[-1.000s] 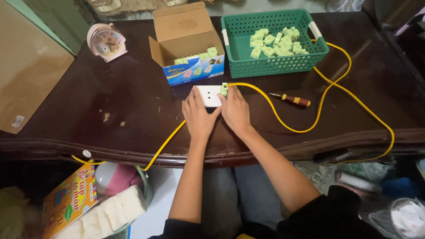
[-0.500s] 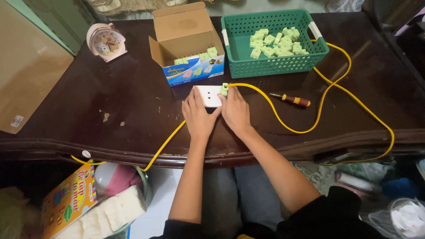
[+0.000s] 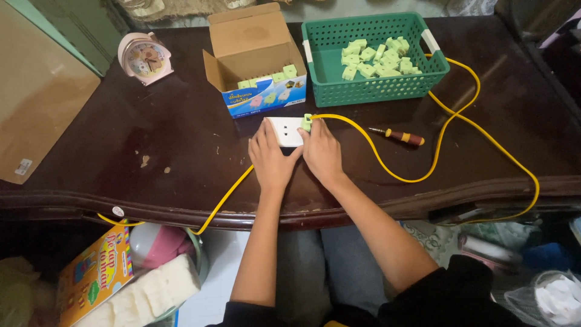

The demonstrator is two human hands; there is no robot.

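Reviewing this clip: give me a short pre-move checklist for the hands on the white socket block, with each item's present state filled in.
1. Left hand steadies the white socket block: ok, it lies flat against the block's near-left side.
2. Right hand on the green plug: ok, its fingertips touch the plug at the block's right end.
3. Plug fully seated in the block: cannot tell, the fingers hide the joint.
4. Yellow cable free of snags: ok on the tabletop; it loops loosely past the screwdriver without lying across it.
5. Green basket and open cardboard box out of the hands' way: ok, both sit behind the block.
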